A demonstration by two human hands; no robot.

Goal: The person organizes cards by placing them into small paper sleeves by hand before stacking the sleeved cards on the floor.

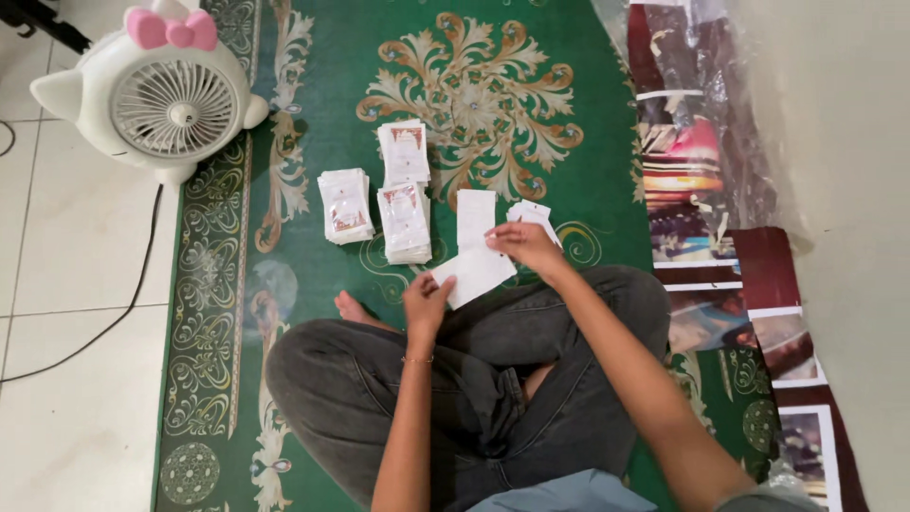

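Two bare hands met over a white paper sheet (474, 271) held just above the crossed legs of a person in dark jeans (493, 398), seated on a green patterned rug (313, 123). The left hand (426, 301) gripped the sheet's lower left corner, fingers curled around its edge, and a thin bracelet showed at that wrist. The right hand (524, 243) pinched the sheet's upper right edge, fingers closed on the paper; whether it also touched the small white stack (533, 214) lying just beyond it could not be told. A bare foot (353, 308) poked out beside the left knee. Just past the held sheet, a tall white slip (475, 216) lay flat on the rug. Farther out stood three piles of white packets with reddish printing: one (405, 224) directly left of the slip, another (345, 206) further left, and a third (404, 152) beyond them, near the rug's gold medallion. To the right, glossy printed photo sheets (692, 190) under clear plastic ran along the rug's edge. At the far left, on the pale tiled floor (66, 284), sat a white cat-shaped fan (161, 95) with a pink bow, its black cord (133, 284) trailing across the tiles.
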